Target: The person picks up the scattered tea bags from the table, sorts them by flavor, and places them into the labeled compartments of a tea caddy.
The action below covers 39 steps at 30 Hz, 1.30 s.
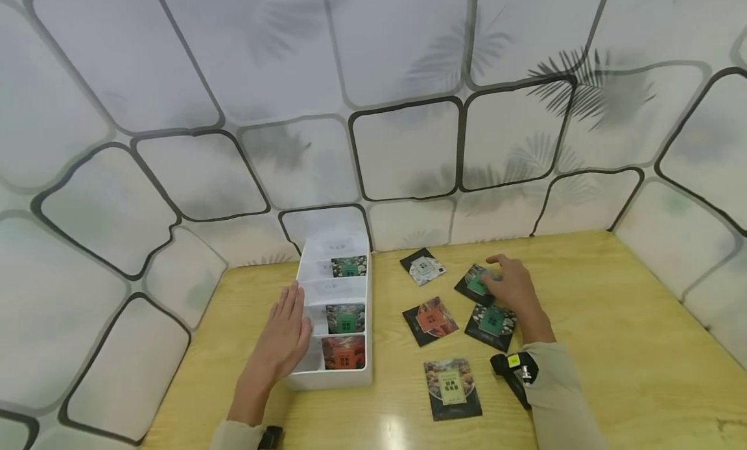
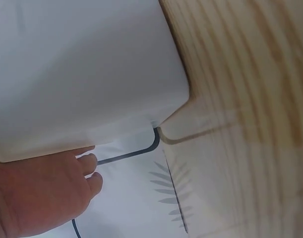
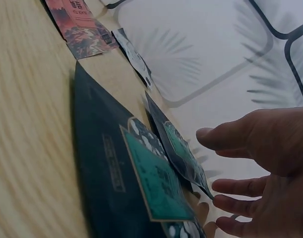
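My left hand (image 1: 282, 336) rests along the left side of a white divided box (image 1: 370, 346), its fingers straight. The left wrist view shows that hand (image 2: 44, 191) against the box wall (image 2: 91, 79). Inside the box stand a red sachet (image 1: 343, 354), a green-labelled sachet (image 1: 345, 319) and, farther back, another green-labelled sachet (image 1: 349, 266). My right hand (image 1: 513, 286) is over a dark sachet with a green label (image 1: 471, 281). In the right wrist view its fingertips (image 3: 223, 202) are at that sachet's edge (image 3: 181, 148), with the thumb apart above it.
Nearer me lies another green-labelled sachet (image 1: 492, 325). A white-patterned sachet (image 1: 423, 266), an orange-red sachet (image 1: 430, 320) and a yellow-labelled sachet (image 1: 452, 388) lie between the box and my right hand. A patterned backdrop (image 1: 408, 152) rises behind the wooden table (image 1: 630, 320).
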Each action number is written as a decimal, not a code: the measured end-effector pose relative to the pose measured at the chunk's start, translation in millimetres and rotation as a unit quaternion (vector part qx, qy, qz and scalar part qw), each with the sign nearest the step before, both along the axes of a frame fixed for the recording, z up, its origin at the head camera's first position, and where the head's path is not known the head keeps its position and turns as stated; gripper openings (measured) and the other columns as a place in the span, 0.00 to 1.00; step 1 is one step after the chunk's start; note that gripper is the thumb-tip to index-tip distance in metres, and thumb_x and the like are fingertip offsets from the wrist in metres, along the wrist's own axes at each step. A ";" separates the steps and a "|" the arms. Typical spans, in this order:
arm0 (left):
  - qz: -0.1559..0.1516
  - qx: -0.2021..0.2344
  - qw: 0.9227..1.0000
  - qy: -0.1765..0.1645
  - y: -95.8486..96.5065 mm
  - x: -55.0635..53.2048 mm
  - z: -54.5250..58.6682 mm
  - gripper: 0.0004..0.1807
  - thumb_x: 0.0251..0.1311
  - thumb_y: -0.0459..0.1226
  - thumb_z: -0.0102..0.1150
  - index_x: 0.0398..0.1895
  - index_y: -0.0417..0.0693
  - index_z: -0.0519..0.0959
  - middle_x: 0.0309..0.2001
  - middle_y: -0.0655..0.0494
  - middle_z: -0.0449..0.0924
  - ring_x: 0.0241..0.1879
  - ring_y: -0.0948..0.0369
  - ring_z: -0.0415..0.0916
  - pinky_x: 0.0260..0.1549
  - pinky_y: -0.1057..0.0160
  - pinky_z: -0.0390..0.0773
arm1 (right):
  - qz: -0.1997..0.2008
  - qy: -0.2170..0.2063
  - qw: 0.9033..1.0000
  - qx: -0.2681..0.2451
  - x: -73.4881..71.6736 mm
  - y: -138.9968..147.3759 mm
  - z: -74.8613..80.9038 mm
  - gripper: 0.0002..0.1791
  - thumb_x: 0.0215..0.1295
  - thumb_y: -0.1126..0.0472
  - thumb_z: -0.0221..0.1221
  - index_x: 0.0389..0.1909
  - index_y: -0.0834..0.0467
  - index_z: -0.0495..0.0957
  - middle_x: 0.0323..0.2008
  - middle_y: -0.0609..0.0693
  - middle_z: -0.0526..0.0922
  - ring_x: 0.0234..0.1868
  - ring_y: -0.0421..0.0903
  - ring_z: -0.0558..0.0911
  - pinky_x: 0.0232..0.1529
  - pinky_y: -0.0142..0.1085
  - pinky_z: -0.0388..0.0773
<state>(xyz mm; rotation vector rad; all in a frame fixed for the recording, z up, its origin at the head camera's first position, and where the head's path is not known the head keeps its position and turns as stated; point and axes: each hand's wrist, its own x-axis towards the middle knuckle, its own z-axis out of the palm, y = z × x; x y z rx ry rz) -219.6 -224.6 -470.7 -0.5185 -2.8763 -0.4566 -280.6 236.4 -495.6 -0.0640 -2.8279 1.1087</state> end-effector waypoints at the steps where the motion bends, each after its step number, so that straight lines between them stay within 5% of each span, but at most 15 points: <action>1: 0.000 0.006 1.000 0.000 -0.5 1.6 -1.0 0.32 0.78 0.36 0.37 0.78 0.25 0.52 0.80 0.33 0.45 0.79 0.37 0.41 0.73 0.36 0.51 | 0.002 0.000 1.000 0.008 -0.3 -2.1 0.1 0.29 0.73 0.58 0.60 0.69 0.68 0.68 0.63 0.78 0.66 0.62 0.76 0.67 0.53 0.68 0.70; 9: 0.004 0.023 1.000 -0.001 -4.0 8.9 -6.8 0.31 0.77 0.35 0.39 0.77 0.24 0.53 0.79 0.31 0.46 0.78 0.35 0.42 0.72 0.34 0.51 | -0.003 -0.030 0.997 0.074 2.1 -13.3 -6.7 0.38 0.63 0.50 0.70 0.69 0.61 0.68 0.65 0.76 0.64 0.64 0.79 0.63 0.53 0.72 0.66; 13: -0.002 0.016 1.000 0.008 -3.3 8.0 -6.6 0.31 0.77 0.34 0.40 0.77 0.24 0.53 0.79 0.31 0.47 0.78 0.35 0.43 0.72 0.35 0.52 | -0.017 -0.040 0.997 0.068 5.2 -13.2 -8.8 0.35 0.62 0.52 0.71 0.65 0.62 0.70 0.63 0.76 0.65 0.62 0.78 0.64 0.52 0.71 0.67; 26: -0.007 0.016 1.000 0.000 0.2 1.9 -0.8 0.31 0.78 0.35 0.37 0.78 0.26 0.51 0.80 0.32 0.45 0.79 0.36 0.42 0.73 0.36 0.50 | -0.033 0.016 0.999 -0.038 2.1 -4.0 -4.6 0.24 0.62 0.64 0.70 0.54 0.65 0.71 0.58 0.73 0.63 0.45 0.65 0.70 0.41 0.57 0.72; 36: -0.009 0.011 1.000 0.004 -2.3 0.5 -2.2 0.32 0.78 0.36 0.37 0.78 0.25 0.51 0.80 0.31 0.46 0.78 0.35 0.44 0.72 0.35 0.51 | -0.024 0.041 0.993 -0.104 2.9 2.1 -1.9 0.18 0.69 0.67 0.63 0.58 0.62 0.76 0.63 0.66 0.74 0.62 0.67 0.72 0.53 0.61 0.74; 39: -0.006 0.017 1.000 -0.004 -1.1 1.7 -1.8 0.31 0.79 0.36 0.36 0.78 0.26 0.51 0.80 0.32 0.45 0.78 0.36 0.43 0.73 0.35 0.51 | -0.018 0.061 0.993 -0.098 2.9 2.1 1.8 0.16 0.71 0.65 0.62 0.58 0.60 0.78 0.60 0.63 0.78 0.47 0.61 0.79 0.43 0.53 0.77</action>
